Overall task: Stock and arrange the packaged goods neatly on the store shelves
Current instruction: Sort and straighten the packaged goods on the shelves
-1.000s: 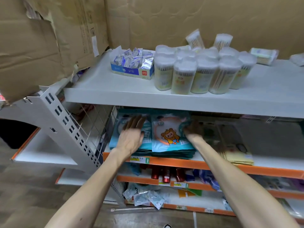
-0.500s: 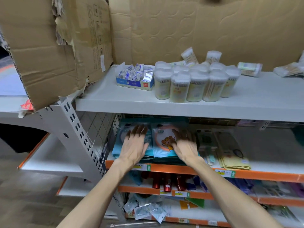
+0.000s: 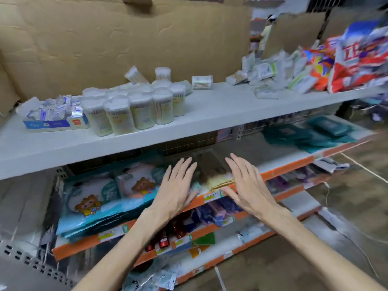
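Our left hand [image 3: 178, 190] and right hand [image 3: 245, 185] lie flat, grasping nothing; we should square the yellow packs [image 3: 220, 180] between them evenly, behind the shelf lip [image 3: 289, 168].

At 2 o'clock the red and blue bags [image 3: 357, 55] are smeared by motion and cut off by the right edge, and the teal packs [image 3: 319, 133] at 3 o'clock blur into 1 mass. The print on the tubs [image 3: 134, 108] at 10 o'clock and on the price tag [image 3: 212, 197] just below centre is too soft to read. The left hand [image 3: 177, 190] hides what lies under it on the middle shelf [image 3: 283, 169], whether it or the right hand [image 3: 247, 185] touches anything cannot be told, and both forearms [image 3: 117, 255] run off the bottom edge.
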